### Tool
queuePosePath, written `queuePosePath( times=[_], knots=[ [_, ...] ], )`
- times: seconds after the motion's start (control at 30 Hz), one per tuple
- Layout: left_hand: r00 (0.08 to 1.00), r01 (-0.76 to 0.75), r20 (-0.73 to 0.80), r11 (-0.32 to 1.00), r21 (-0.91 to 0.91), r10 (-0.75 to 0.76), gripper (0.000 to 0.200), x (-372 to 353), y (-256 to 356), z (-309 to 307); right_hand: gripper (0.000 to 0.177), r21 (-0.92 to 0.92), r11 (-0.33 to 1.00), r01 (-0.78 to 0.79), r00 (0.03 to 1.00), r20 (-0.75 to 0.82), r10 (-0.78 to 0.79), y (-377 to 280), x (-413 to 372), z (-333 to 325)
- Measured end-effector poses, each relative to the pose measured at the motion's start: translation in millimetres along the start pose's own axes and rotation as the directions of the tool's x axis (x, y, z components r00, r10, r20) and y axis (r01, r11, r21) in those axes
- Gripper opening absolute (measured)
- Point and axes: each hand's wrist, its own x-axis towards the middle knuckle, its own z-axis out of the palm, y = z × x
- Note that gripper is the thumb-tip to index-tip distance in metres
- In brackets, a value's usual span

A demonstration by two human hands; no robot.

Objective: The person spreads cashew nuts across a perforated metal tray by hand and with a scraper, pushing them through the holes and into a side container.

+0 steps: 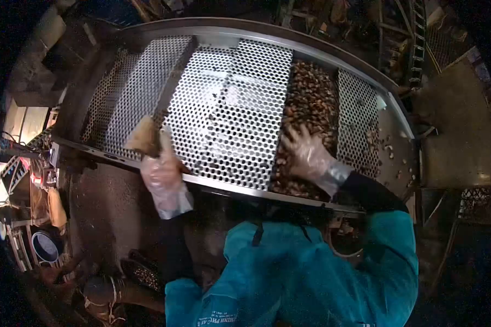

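Observation:
My left hand [165,177], in a clear plastic glove, is at the near edge of the metal sorting table, its fingers closed on a tan block or cloth-like piece [143,137]. My right hand [310,155], gloved too, lies with fingers spread on a strip of brown nuts [312,98] between perforated metal plates. The wide bright plate [240,103] between my hands has round holes. Right of the nuts is a narrower perforated plate [359,120], with a few nuts near its right side.
Loose nuts lie on the smooth right end [398,158] of the table. A raised metal rim [229,188] runs along the near side. At the lower left are a round basin [45,246] and a container of small pieces [145,274]. A ladder-like frame [417,43] stands beyond.

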Motion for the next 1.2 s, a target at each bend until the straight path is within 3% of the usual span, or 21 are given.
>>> queuePosePath(
  times=[0.1,0.13,0.2,0.27,0.33,0.4,0.43,0.5,0.53,0.6,0.67,0.7,0.77,0.83,0.9,0.97,1.0,1.03,1.07,1.13,1.2],
  knots=[
    [0.842,-0.426,-0.326,0.901,0.085,0.429,0.056,4,-15,24,0.060,0.670,0.736,0.096,0.991,-0.136,-0.005,27,35,22],
    [0.998,-0.062,-0.042,0.984,-0.169,0.056,0.056,5,-26,24,0.055,0.714,0.654,0.250,0.967,-0.224,-0.125,27,35,23],
    [0.998,-0.021,-0.055,0.988,0.155,0.029,0.026,4,-25,25,0.046,0.729,0.433,0.531,0.843,-0.403,-0.355,17,27,24],
    [0.935,-0.145,-0.258,0.925,0.352,0.245,0.056,-16,4,15,0.050,0.685,0.143,0.714,0.651,-0.576,-0.494,21,12,42],
    [0.986,0.033,-0.158,0.995,-0.091,-0.047,0.044,-14,44,-19,0.056,0.839,0.276,0.470,0.839,-0.327,-0.434,58,-40,31],
    [0.984,0.158,-0.036,0.942,-0.295,-0.176,0.031,-1,34,-17,0.057,0.611,0.730,0.306,0.952,-0.199,-0.233,79,-87,-13],
    [0.716,0.693,0.432,0.489,-0.529,-0.548,0.025,12,62,-45,0.058,0.389,0.907,0.160,0.982,-0.160,-0.105,83,-108,-41],
    [0.970,0.208,0.187,0.921,-0.329,-0.153,0.035,-18,3,14,0.059,-0.038,0.990,-0.134,0.976,-0.180,0.125,89,-139,-84],
    [0.997,-0.053,0.045,0.987,-0.150,0.060,0.043,-33,-26,43,0.060,-0.240,0.931,-0.275,0.949,-0.222,0.223,89,-146,-99],
    [0.998,0.005,-0.066,0.963,-0.270,-0.024,0.043,-18,10,9,0.062,-0.460,0.786,-0.413,0.904,-0.313,0.291,73,-145,-120],
    [0.942,0.334,0.202,0.679,-0.653,-0.268,0.044,-2,11,-9,0.060,-0.458,0.839,-0.295,0.903,-0.420,0.088,-3,-115,-153],
    [0.993,0.113,0.088,0.814,-0.570,-0.076,0.046,-1,1,-4,0.056,-0.443,0.870,-0.218,0.885,-0.464,-0.015,-22,-104,-160],
    [0.935,-0.352,-0.153,0.897,-0.269,0.321,0.053,0,-19,5,0.077,-0.347,0.910,-0.226,0.973,-0.131,0.192,-27,-74,-147],
    [0.960,-0.245,-0.139,0.970,0.004,0.243,0.057,-13,-14,20,0.088,-0.464,0.885,-0.043,0.996,-0.093,0.000,-34,-34,-108],
    [0.991,0.134,0.048,0.924,-0.357,-0.125,0.059,1,-30,23,0.085,-0.321,0.929,-0.182,0.980,-0.139,0.144,-37,9,-66],
    [0.963,0.265,0.178,0.847,-0.460,-0.204,0.056,11,-37,16,0.074,-0.034,0.938,-0.344,0.907,-0.269,0.323,-27,48,-25],
    [0.997,-0.039,0.053,0.968,-0.247,0.053,0.052,6,-41,17,0.068,0.064,0.944,-0.324,0.897,-0.298,0.328,-21,60,-14],
    [0.918,-0.368,-0.042,0.887,0.279,0.394,0.048,-2,-42,21,0.061,0.154,0.955,-0.253,0.904,-0.315,0.290,-16,63,-6],
    [0.704,-0.311,0.063,0.227,0.923,0.707,0.045,-15,-63,48,0.055,0.237,0.957,-0.166,0.915,-0.324,0.239,-10,60,-1],
    [0.946,-0.297,-0.090,0.945,0.135,0.311,0.030,-4,27,-20,0.043,0.347,0.938,-0.008,0.946,-0.300,0.119,2,32,2],
    [0.968,0.220,0.203,0.881,-0.418,-0.146,0.031,-13,0,11,0.031,0.400,0.915,0.054,0.963,-0.261,0.058,13,-4,2]
  ],
)
